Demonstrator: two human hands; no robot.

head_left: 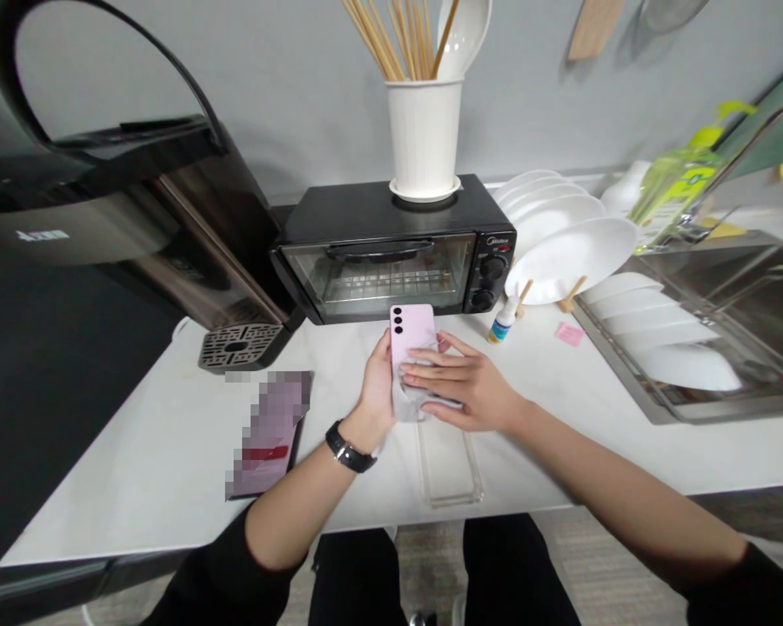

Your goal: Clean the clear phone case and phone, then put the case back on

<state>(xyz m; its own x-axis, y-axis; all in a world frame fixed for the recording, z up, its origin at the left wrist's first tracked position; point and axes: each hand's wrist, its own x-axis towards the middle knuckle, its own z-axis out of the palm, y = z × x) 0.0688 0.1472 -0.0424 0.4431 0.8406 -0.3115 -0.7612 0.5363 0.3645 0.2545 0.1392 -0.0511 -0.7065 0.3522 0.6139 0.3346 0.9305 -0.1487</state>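
Observation:
A pink smartphone [418, 329] is held upright, its back with three camera lenses facing me, above the counter in front of the toaster oven. My left hand [374, 391] is closed around its left side and wears a black watch. My right hand [473, 387] presses a thin greyish-white cloth [407, 408] against the lower back of the phone, fingers laid across it. Part of the cloth is hidden under these fingers. Below the hands, a clear phone case [453, 501] lies flat on the white counter [358, 498].
A tablet-like device [271, 435], partly pixelated, lies left. Behind stand a drinks dispenser [235, 346], a black toaster oven [391, 204] and a cup of chopsticks [424, 130]. A small spray bottle [502, 322], racked plates [571, 256] and a sink [665, 416] are right.

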